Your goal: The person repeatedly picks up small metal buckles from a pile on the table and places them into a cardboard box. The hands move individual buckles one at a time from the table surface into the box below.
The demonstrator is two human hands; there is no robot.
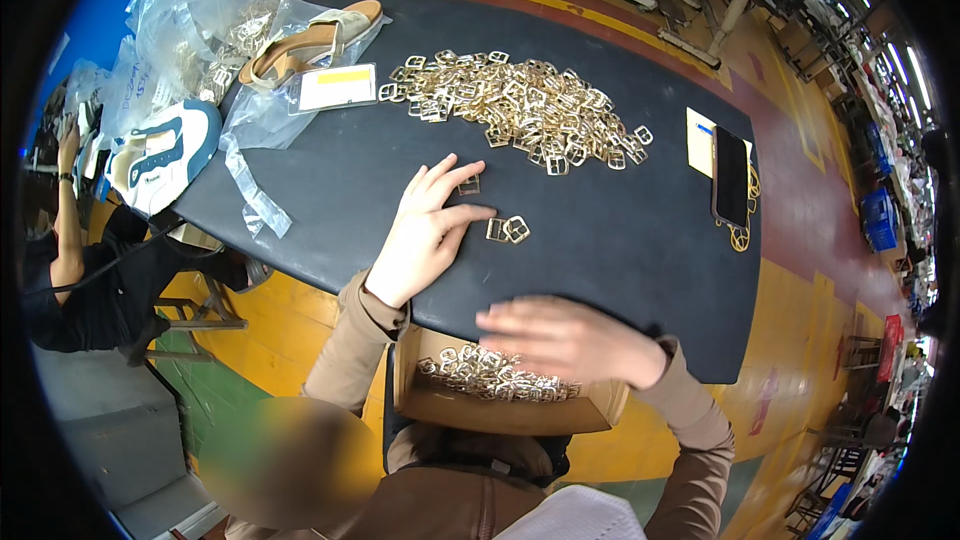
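My left hand (pixel 420 235) lies on the black table with its fingers spread. One metal buckle (pixel 469 184) shows beside its fingertips, partly covered by them. Just right of its thumb and index finger are two more, a square buckle (pixel 496 230) and a rounded buckle (pixel 516 229), side by side. My right hand (pixel 565 338) is blurred by motion, fingers stretched out, above the open cardboard box (pixel 500 412) at the table's near edge. Inside that box are many gold and silver buckles (pixel 480 375), partly hidden by the hand.
A large heap of gold buckles (pixel 530 105) covers the table's far middle. At the far left lie plastic bags (pixel 190 10), a sandal (pixel 315 45), a card (pixel 338 87) and a white-blue shoe (pixel 165 158). A phone (pixel 730 178) rests at right. Another person (pixel 70 240) sits at left.
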